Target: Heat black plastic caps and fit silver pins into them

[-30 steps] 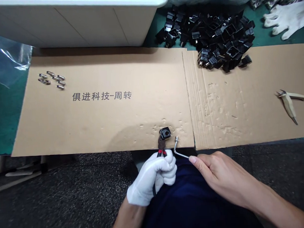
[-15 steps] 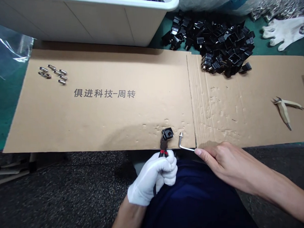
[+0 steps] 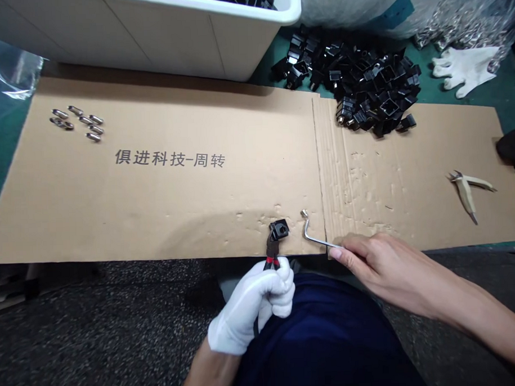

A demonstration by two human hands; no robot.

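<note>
My left hand (image 3: 255, 305), in a white glove, is closed around the handles of a pair of pliers (image 3: 272, 250) with red bands. The pliers' jaws grip a small black square part (image 3: 279, 230) with a round hole facing up, over the cardboard's front edge. Bare, my right hand (image 3: 378, 267) pinches a bent metal socket wrench (image 3: 320, 242). Its socket end points away from me, to the right of the black part and apart from it. Part of the wrench's handle is hidden inside my right hand.
A cardboard sheet (image 3: 173, 207) covers the bench. Several metal fittings (image 3: 86, 121) lie at left, and cream-handled pliers (image 3: 466, 194) at right. Behind are a heap of black parts (image 3: 372, 82), a white bin (image 3: 184, 43), a white glove (image 3: 464, 67) and plastic bags (image 3: 344, 7).
The wrench has turned in my right hand, so its socket end tilts farther away and left. My left hand keeps the pliers and black part nearly still. The camera view has shifted slightly.
</note>
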